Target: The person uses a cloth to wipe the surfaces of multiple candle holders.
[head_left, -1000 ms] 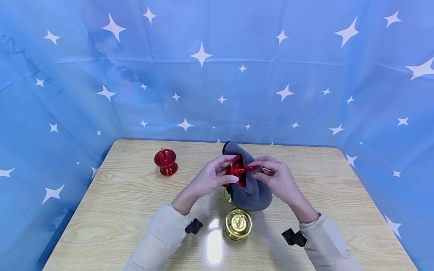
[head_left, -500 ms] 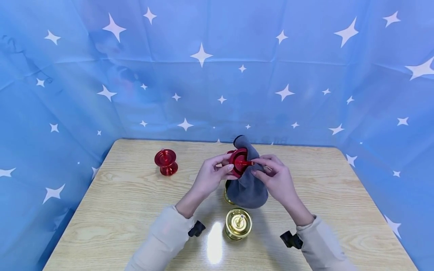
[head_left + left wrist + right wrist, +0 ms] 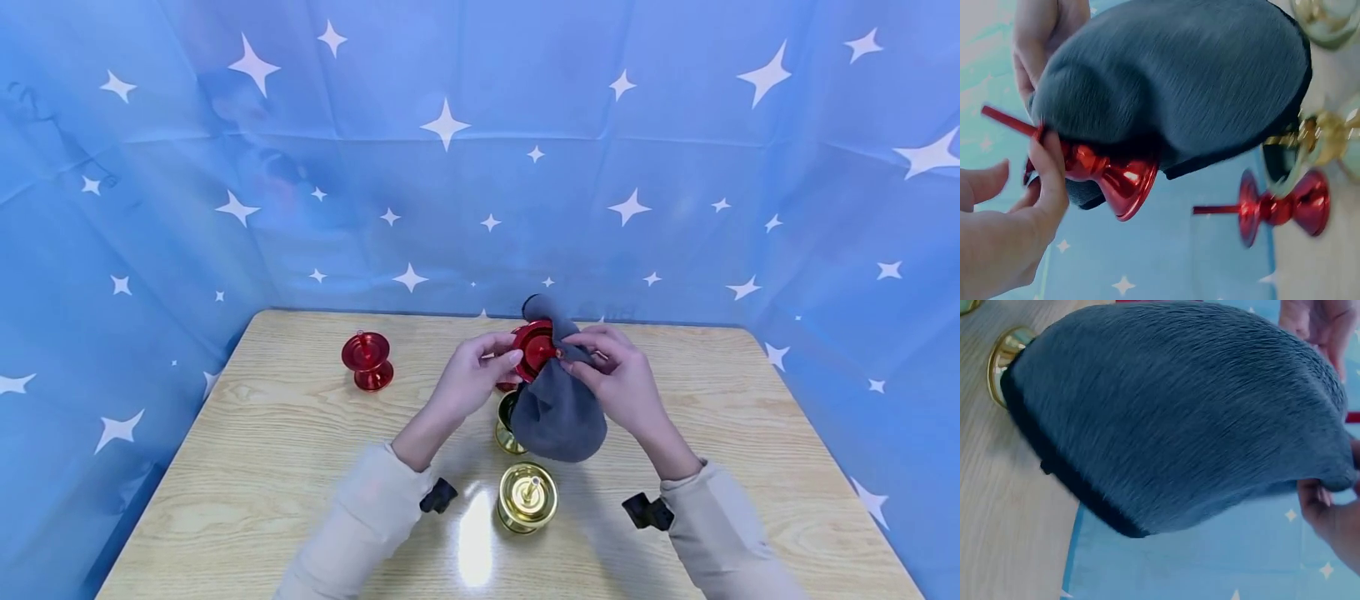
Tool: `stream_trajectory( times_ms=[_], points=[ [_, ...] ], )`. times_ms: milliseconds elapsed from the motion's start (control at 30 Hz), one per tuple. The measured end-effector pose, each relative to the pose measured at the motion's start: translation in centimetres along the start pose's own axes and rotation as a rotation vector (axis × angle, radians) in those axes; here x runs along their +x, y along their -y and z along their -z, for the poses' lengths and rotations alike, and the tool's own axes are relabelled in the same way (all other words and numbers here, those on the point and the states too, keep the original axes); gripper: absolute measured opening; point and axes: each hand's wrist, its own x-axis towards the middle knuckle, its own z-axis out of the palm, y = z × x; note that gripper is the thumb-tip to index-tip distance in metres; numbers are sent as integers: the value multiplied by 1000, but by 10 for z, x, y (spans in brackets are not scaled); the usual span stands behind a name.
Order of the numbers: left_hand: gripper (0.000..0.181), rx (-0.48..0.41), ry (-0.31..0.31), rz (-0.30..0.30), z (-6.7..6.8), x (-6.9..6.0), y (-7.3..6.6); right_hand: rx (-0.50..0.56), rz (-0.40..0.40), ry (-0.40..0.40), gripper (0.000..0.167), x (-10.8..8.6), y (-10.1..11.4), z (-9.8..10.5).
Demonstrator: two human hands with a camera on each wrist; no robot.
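Tilted above the table, a red metal holder [image 3: 535,351] with a central spike is gripped at its dish rim by the left hand [image 3: 468,375]. The right hand [image 3: 618,379] pinches a grey cloth [image 3: 558,421] beside the spike, and the cloth hangs down in folds. In the left wrist view, the cloth [image 3: 1179,75] lies against the holder [image 3: 1125,181], whose flared base shows below it. The right wrist view has the cloth [image 3: 1179,419] hiding most of the holder, with the right hand [image 3: 1335,519] at its edge.
Another red holder [image 3: 367,360] stands at the table's back left. One gold holder [image 3: 527,497] is upright nearer the front, and a second gold one [image 3: 510,433] is partly behind the cloth. A further red holder [image 3: 1275,206] appears in the left wrist view.
The held red holder has risen slightly and turned, so its dish faces the camera more. The cloth has shifted with the right hand, uncovering more of the rear gold holder.
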Motion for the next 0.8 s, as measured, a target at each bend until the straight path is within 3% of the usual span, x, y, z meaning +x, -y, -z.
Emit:
stream_trajectory(
  times_ms=[133,233,367,500,600,700,800],
  points=[
    [35,-114,-38,-30,-5,-3,9,1,-41,-76,23,-4,-1,-7],
    [37,-116,-26,-63,-4,-4,12,11,-38,-84,23,-7,-2,-12],
    [36,30,36,-88,0,-2,8,-24,39,-63,26,-8,-3,-10],
    [36,236,145,-100,5,2,-2,-108,222,-26,32,-3,-3,-5],
    [35,331,177,-107,6,4,-9,-131,316,-6,34,1,-3,-3],
    [33,340,134,-96,5,4,-10,-124,299,0,31,3,-1,-2],
    [33,255,27,-40,2,4,-8,-106,216,-8,27,1,2,-2]
  ],
)
